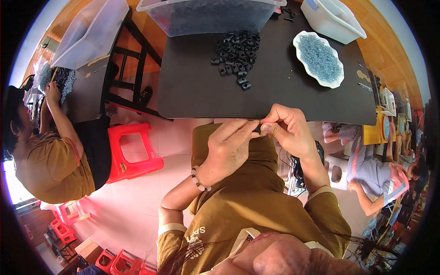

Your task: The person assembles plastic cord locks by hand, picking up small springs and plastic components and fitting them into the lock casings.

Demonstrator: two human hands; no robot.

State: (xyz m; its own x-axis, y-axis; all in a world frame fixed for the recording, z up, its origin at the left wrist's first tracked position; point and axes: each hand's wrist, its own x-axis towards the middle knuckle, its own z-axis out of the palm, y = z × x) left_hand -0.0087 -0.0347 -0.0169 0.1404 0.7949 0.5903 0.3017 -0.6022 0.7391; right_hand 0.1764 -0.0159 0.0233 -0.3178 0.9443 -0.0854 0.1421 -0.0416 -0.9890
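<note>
Just off the table's near edge, above my lap, my two hands meet at the fingertips. A small black plastic part (258,130) shows between them, mostly covered by fingers. My left hand (230,143) is closed in a pinch on that part. My right hand (290,133) has its thumb and forefinger pressed together against the part's right side; whether they also pinch some tiny piece is hidden. Beyond the hands lies a loose heap of similar black plastic parts (239,54). To the right, a white scalloped plate (331,85) holds many tiny bluish clear pieces (319,58).
A clear plastic bin (183,25) with dark contents stands at the dark table's (192,91) far side. A white tub (337,23) sits at the far right. A red stool (120,158) is left of me. Co-workers sit at left (55,160) and right (378,178).
</note>
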